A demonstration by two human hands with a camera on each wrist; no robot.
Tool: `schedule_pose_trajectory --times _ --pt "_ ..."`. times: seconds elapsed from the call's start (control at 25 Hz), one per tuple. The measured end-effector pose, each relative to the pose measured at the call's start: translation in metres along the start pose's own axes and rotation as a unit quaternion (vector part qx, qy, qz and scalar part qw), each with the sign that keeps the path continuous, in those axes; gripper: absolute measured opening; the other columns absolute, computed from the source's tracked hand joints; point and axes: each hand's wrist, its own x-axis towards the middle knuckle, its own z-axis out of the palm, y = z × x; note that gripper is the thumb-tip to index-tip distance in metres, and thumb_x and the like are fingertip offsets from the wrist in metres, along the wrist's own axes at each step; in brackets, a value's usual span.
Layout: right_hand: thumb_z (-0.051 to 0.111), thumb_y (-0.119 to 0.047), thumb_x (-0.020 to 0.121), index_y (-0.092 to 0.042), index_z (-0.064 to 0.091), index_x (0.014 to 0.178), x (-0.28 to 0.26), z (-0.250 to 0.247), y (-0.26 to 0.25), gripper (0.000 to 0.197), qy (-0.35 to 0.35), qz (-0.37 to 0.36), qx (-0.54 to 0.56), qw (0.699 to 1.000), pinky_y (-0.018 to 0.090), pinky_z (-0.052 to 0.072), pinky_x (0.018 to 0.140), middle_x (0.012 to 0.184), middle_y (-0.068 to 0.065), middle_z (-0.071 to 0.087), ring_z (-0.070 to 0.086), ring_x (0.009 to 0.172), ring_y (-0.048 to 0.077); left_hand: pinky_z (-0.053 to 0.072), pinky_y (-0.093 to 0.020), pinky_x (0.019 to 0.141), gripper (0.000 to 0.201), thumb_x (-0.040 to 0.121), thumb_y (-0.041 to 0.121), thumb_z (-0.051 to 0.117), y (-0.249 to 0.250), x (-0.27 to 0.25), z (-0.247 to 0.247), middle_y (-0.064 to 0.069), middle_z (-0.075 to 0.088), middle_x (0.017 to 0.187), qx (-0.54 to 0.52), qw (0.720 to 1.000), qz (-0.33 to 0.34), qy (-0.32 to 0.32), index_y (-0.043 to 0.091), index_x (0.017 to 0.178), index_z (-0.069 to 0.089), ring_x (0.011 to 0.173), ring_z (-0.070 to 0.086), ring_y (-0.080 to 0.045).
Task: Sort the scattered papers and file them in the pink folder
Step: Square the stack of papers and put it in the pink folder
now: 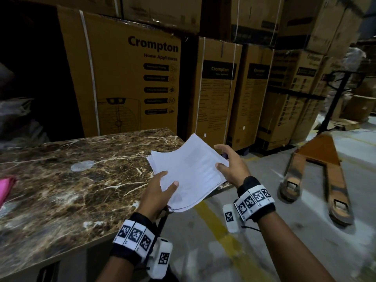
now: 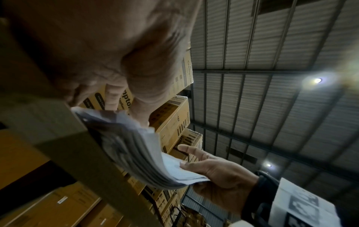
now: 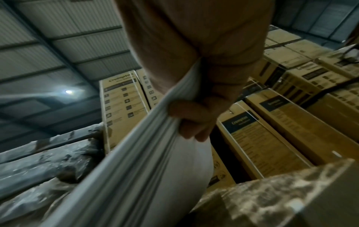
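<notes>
Dim warehouse. Stacked brown Crompton cartons (image 1: 142, 78) fill upper frame. Marble-patterned table top (image 1: 71, 180) at lower left. Grey concrete floor (image 1: 305, 241) with yellow line (image 1: 221, 237) lower right; orange pallet jack (image 1: 319, 169) at right. Corrugated roof (image 2: 272, 76), ceiling lamps (image 2: 317, 80).

Brown marble-patterned tabletop (image 1: 67, 180) with white veining; pink folder (image 1: 6, 188) lying at left edge; pale round smudge (image 1: 82, 166) near centre.
</notes>
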Motion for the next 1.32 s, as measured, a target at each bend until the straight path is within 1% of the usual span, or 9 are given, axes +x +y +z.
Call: schedule_pose_trajectory --times 0.32,0.44,0.56,0.68,0.8,0.92,1.08,1.16,1.32 --pt "0.057 -0.009 0.097 -0.039 0.063 0.120 -0.020 -0.017 -0.115 0.038 0.062 -0.198 0.018 0.978 0.034 0.056 0.083 0.127 0.008 0.065 0.064 0.104 0.024 0.045 -0.035 0.094 0.066 0.097 0.036 0.061 0.025 -0.007 -0.028 -0.010 0.053 0.135 -0.113 0.993 -0.024 0.022 0.027 0.154 0.030 0.129 0.049 -0.026" --pt "0.060 -0.009 0.096 -0.030 0.068 0.116 -0.012 -0.023 -0.156 0.030 0.074 -0.243 0.040 0.966 0.009 0.052 0.071 0.131 0.003 0.064 0.058 0.106 0.007 0.048 -0.032 0.091 0.053 0.101 0.050 0.045 0.036 -0.009 -0.031 -0.002 0.049 0.143 -0.191 0.979 -0.073 0.000 0.030 0.149 0.036 0.120 0.056 -0.021" --pt "0.062 -0.010 0.095 -0.029 0.070 0.111 -0.011 -0.021 -0.178 0.027 0.081 -0.267 0.089 0.956 0.017 0.046 0.084 0.131 0.000 0.064 0.056 0.120 0.014 0.057 -0.047 0.084 0.062 0.098 0.065 0.038 0.047 -0.019 -0.031 -0.021 0.063 0.127 -0.423 0.885 -0.157 -0.117 0.018 0.135 0.052 0.096 0.067 -0.034" --pt "0.064 -0.010 0.094 -0.028 0.071 0.112 -0.017 -0.018 -0.176 0.026 0.072 -0.264 0.140 0.952 0.027 0.045 0.103 0.128 -0.005 0.065 0.053 0.127 0.012 0.056 -0.053 0.092 0.058 0.097 0.060 0.047 0.043 -0.021 -0.044 -0.027 0.061 0.131 -0.567 0.804 -0.099 -0.148 0.022 0.141 0.055 0.112 0.065 -0.039" --pt "0.066 -0.013 0.093 -0.030 0.071 0.113 -0.021 -0.013 -0.151 0.027 0.065 -0.241 0.177 0.952 0.034 0.048 0.103 0.126 -0.007 0.066 0.056 0.124 0.012 0.043 -0.054 0.109 0.063 0.100 0.046 0.057 0.027 -0.008 -0.069 -0.014 0.043 0.154 -0.611 0.781 -0.050 -0.122 0.022 0.154 0.036 0.138 0.046 -0.034" --pt "0.066 -0.011 0.091 -0.031 0.072 0.109 -0.028 0.002 -0.124 0.027 0.051 -0.207 0.227 0.950 0.032 0.054 0.085 0.117 -0.010 0.069 0.062 0.109 0.011 0.044 -0.060 0.105 0.064 0.098 0.033 0.063 0.020 -0.008 -0.095 -0.009 0.045 0.153 -0.594 0.797 -0.065 -0.084 0.032 0.154 0.032 0.133 0.051 -0.036" --pt "0.064 -0.007 0.093 -0.031 0.070 0.107 -0.044 0.032 -0.092 0.029 0.020 -0.146 0.266 0.953 0.026 0.051 0.081 0.119 -0.007 0.067 0.061 0.104 0.005 0.061 -0.042 0.064 0.058 0.096 0.006 0.060 0.019 -0.009 -0.120 -0.017 0.063 0.131 -0.433 0.897 -0.086 -0.023 0.032 0.146 0.044 0.097 0.071 -0.037" --pt "0.066 -0.009 0.093 -0.035 0.068 0.109 -0.050 0.044 -0.076 0.031 -0.044 -0.060 0.289 0.955 0.038 0.055 0.091 0.125 -0.007 0.064 0.062 0.112 0.015 0.061 -0.041 0.066 0.052 0.094 -0.002 0.060 0.016 -0.017 -0.131 -0.016 0.067 0.124 -0.382 0.920 -0.089 -0.011 0.027 0.137 0.056 0.101 0.070 -0.037" --pt "0.061 -0.010 0.097 -0.015 0.062 0.127 -0.051 0.062 -0.067 0.031 -0.252 0.105 0.315 0.909 0.026 0.059 0.066 0.102 0.001 0.072 0.072 0.079 0.011 0.057 -0.044 0.089 0.040 0.093 -0.009 0.058 -0.002 -0.038 -0.151 -0.021 0.065 0.128 -0.285 0.952 -0.115 0.003 0.014 0.125 0.064 0.112 0.065 -0.037"
